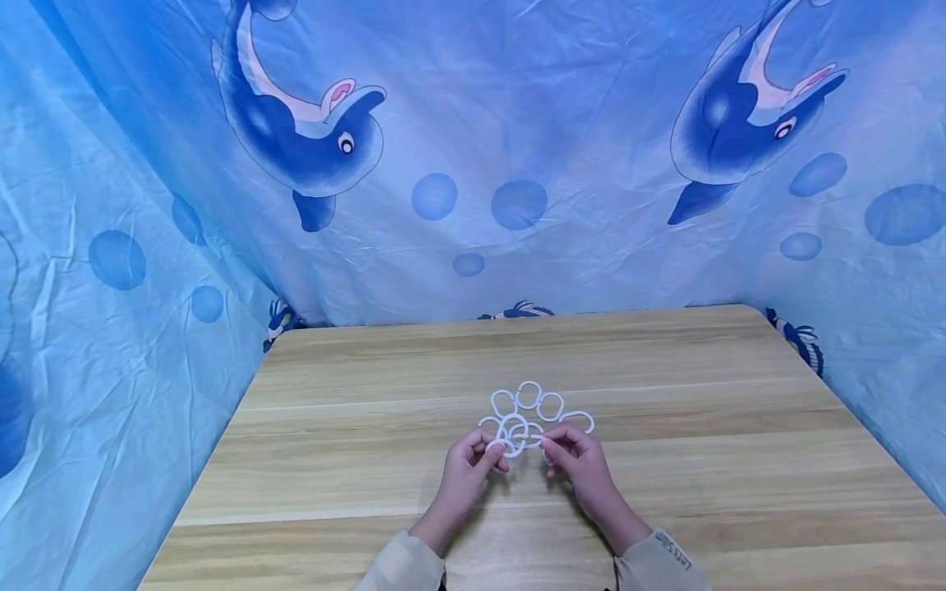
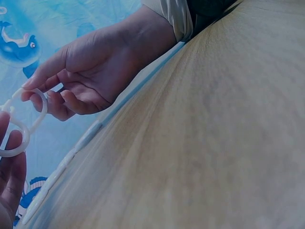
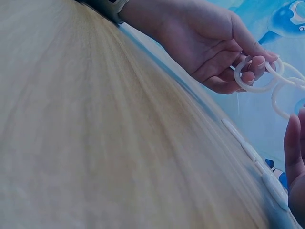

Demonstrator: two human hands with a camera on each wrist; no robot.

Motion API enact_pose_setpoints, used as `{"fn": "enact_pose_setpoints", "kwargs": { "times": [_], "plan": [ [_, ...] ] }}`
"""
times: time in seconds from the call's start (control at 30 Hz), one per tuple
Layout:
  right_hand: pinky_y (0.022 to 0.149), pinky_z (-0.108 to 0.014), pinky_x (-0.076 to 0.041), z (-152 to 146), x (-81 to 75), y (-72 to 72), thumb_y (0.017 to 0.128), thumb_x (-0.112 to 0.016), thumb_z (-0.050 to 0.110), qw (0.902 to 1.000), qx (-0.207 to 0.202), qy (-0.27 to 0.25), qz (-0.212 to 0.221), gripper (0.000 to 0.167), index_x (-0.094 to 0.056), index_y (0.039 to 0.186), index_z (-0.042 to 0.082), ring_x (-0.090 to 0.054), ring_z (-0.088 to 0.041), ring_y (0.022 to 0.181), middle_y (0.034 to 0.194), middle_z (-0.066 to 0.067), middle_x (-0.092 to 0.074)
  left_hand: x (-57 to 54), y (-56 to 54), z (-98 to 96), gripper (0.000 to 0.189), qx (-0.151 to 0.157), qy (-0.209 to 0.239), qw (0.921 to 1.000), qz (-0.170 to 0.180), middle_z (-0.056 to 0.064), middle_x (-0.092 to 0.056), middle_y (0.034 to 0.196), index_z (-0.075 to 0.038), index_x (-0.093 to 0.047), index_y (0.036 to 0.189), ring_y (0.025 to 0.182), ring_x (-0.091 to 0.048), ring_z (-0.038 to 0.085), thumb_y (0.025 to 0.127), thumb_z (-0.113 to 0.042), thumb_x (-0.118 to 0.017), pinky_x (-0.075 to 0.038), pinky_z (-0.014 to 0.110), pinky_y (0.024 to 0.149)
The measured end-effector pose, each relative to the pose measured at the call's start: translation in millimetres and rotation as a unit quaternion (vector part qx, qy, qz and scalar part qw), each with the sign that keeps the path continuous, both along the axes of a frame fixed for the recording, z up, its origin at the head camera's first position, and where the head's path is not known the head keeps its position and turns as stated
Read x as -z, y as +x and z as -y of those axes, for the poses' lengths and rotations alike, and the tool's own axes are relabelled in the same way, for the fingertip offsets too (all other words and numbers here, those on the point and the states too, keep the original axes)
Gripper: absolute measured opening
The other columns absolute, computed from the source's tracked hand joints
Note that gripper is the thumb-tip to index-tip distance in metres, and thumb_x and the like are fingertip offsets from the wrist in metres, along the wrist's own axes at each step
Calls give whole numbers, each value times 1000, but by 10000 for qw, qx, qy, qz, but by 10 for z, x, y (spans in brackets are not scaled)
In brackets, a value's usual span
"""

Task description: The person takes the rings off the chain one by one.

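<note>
Above the table, my left hand (image 1: pixel 467 466) pinches a white plastic ring (image 2: pixel 45 106) between thumb and fingertips. My right hand (image 1: pixel 580 464) pinches another white ring (image 3: pixel 256 89) just to the right. Between the hands the held rings overlap, and they seem linked together, though the exact joins are too small to tell. In the left wrist view, the right hand's fingers (image 2: pixel 16 167) show at the left edge. The right wrist view has the left hand (image 3: pixel 296 157) at its right edge.
Several loose white rings (image 1: pixel 530 383) lie in an arc on the wooden table (image 1: pixel 332 460), just beyond the hands. A blue cloth (image 1: pixel 458 107) printed with dolphins hangs behind the table and along both sides.
</note>
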State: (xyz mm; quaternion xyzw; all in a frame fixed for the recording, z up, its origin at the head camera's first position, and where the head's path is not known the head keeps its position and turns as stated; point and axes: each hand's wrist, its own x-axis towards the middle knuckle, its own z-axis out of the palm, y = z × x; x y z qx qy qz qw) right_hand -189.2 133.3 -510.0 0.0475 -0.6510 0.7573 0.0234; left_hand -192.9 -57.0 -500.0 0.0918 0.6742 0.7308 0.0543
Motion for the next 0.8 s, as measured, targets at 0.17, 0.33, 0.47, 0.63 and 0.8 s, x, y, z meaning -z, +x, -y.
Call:
{"fn": "enact_pose_setpoints", "kwargs": {
  "times": [0.17, 0.33, 0.47, 0.63, 0.8],
  "plan": [
    [50, -20, -54, 3, -1, 5, 88, -65, 0, 10000, -3, 49, -36, 5, -66, 89, 5, -56, -5, 64, 71, 7, -59, 4, -2, 1, 22, 25, -25, 10000, -46, 32, -62, 83, 16, -55, 96, 67, -62, 2, 93, -5, -61, -56, 16, 70],
    [50, -20, -54, 3, -5, 4, 88, -65, 0, 9999, -56, 70, -53, 5, -63, 90, -4, -56, -4, 63, 70, 7, -60, 14, -6, 0, 24, 51, -3, 9999, -113, 37, -60, 84, 16, -54, 97, 67, -62, 2, 93, -6, -61, -56, 16, 71],
    [49, -21, -54, 1, -4, -3, 88, -65, 2, 9997, -156, 137, -120, 23, -56, 96, -18, -56, -4, 64, 72, 8, -60, 23, -9, 0, 24, 73, -5, 9999, -115, 39, -59, 85, 17, -54, 97, 67, -62, 2, 93, -6, -61, -56, 16, 71],
    [49, -22, -55, 4, -6, -3, 88, -66, 3, 9994, -226, 217, -118, 27, -55, 98, -21, -57, -4, 66, 76, 9, -60, 23, -7, 4, 25, 95, -7, 9999, -111, 38, -59, 84, 17, -54, 96, 67, -62, 2, 93, -7, -61, -56, 16, 72],
    [49, -22, -55, 10, -12, 4, 88, -66, 3, 9994, -229, 242, -97, 27, -56, 98, -20, -58, -5, 67, 78, 9, -60, 25, -4, 5, 26, 125, 16, 9998, -127, 39, -59, 85, 17, -53, 96, 68, -62, 2, 94, -7, -60, -56, 17, 72]
  ]
}}
